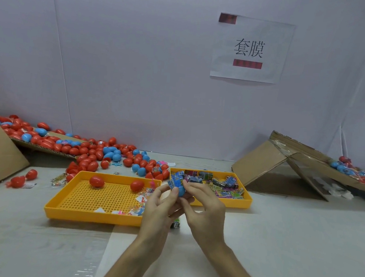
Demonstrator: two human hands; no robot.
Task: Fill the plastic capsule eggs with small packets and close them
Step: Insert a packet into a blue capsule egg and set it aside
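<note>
In the lower middle of the frame, the left hand [158, 208] and right hand [206, 207] clamp their fingers on a blue capsule egg [181, 192] with a small packet [172, 184] half in; next, I think, it needs pressing in and closing.

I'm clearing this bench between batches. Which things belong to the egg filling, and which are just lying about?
In use: blue egg, held by left hand and right hand; packet at its mouth; tray of packets; egg pile.
Lying about: cardboard flaps; paper sign.
</note>
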